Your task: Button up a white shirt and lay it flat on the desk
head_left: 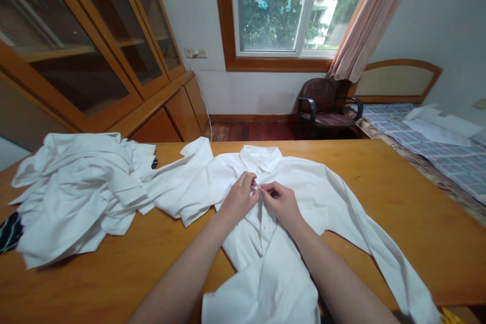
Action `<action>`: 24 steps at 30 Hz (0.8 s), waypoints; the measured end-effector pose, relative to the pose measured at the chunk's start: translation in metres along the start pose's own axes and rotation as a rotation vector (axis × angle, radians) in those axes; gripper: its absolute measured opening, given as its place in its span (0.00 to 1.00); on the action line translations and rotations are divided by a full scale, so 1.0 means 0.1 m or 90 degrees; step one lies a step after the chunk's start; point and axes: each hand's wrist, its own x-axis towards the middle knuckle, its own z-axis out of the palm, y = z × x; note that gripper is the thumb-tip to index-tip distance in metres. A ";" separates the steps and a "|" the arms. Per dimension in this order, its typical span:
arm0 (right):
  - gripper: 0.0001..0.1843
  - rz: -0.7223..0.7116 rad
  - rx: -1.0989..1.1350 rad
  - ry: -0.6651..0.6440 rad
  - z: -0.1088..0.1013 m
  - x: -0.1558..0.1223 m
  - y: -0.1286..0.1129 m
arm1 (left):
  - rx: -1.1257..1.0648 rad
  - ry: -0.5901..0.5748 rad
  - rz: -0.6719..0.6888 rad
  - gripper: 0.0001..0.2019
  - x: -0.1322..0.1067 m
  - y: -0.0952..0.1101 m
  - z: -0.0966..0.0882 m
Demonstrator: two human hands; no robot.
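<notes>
A white long-sleeved shirt (307, 187) lies spread on the wooden table with its collar (261, 158) pointing away from me. Both sleeves stretch out to the sides, and the lower part hangs toward me in loose folds. Just below the collar, my left hand (243, 192) pinches the edge of the front opening. Close beside it, my right hand (279, 197) pinches the same placket from the right. The fingertips almost meet; a button between them is too small to make out.
A heap of crumpled white clothes (87, 187) sits on the left of the wooden table (425, 223), touching the shirt's left sleeve. Dark striped fabric (11, 233) shows beneath it. Beyond the table stand a glass-doored cabinet (114, 35), a brown armchair (322, 104) and a bed (436, 136).
</notes>
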 end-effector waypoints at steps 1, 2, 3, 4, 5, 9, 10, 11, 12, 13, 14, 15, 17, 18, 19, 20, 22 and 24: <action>0.05 -0.004 -0.003 0.001 0.00 0.00 0.00 | 0.001 -0.002 0.001 0.18 0.00 0.00 0.00; 0.05 -0.009 -0.008 0.001 0.00 0.00 0.00 | 0.002 -0.003 0.001 0.18 0.00 0.00 0.00; 0.05 -0.017 -0.014 0.000 0.00 0.00 0.00 | 0.001 -0.005 0.001 0.17 0.00 0.00 0.00; 0.05 -0.025 -0.020 -0.001 0.00 -0.01 0.00 | 0.000 -0.005 0.000 0.17 0.00 0.00 0.00; 0.05 -0.033 -0.026 -0.004 0.00 -0.01 0.00 | -0.001 -0.005 -0.001 0.17 0.00 0.00 0.00; 0.05 -0.047 -0.045 -0.009 0.00 -0.01 -0.01 | -0.014 -0.006 -0.023 0.15 0.01 0.00 -0.01; 0.05 -0.047 -0.047 -0.010 -0.01 -0.01 -0.01 | -0.024 -0.007 -0.034 0.15 0.01 0.00 -0.01; 0.06 -0.047 -0.050 -0.012 -0.01 -0.02 -0.02 | -0.038 -0.008 -0.047 0.14 0.02 0.00 -0.01; 0.07 -0.047 -0.052 -0.015 -0.02 -0.02 -0.03 | -0.057 -0.009 -0.062 0.13 0.02 -0.01 -0.01; 0.07 -0.047 -0.053 -0.018 -0.03 -0.02 -0.04 | -0.080 -0.009 -0.080 0.12 0.03 -0.02 -0.02; 0.08 -0.045 -0.052 -0.019 -0.04 -0.02 -0.04 | -0.107 -0.007 -0.099 0.11 0.03 -0.04 -0.02; 0.09 -0.042 -0.048 -0.020 -0.05 -0.02 -0.05 | -0.135 -0.006 -0.120 0.11 0.04 -0.06 -0.02; 0.10 -0.032 -0.036 -0.016 -0.05 -0.01 -0.05 | -0.192 -0.003 -0.168 0.10 0.06 -0.09 -0.01; 0.11 -0.027 -0.030 -0.012 -0.05 -0.01 -0.04 | -0.218 -0.002 -0.191 0.10 0.06 -0.10 -0.01; 0.10 -0.023 -0.022 -0.007 -0.04 0.00 -0.03 | -0.242 -0.001 -0.213 0.09 0.07 -0.11 -0.01; 0.10 -0.019 -0.014 0.000 -0.04 0.00 -0.02 | -0.263 -0.001 -0.233 0.09 0.08 -0.11 -0.01; 0.08 -0.012 0.002 0.012 -0.02 0.02 0.01 | -0.295 0.001 -0.259 0.09 0.08 -0.11 -0.01; 0.08 -0.006 0.007 0.018 -0.01 0.03 0.03 | -0.316 0.000 -0.269 0.08 0.08 -0.10 -0.01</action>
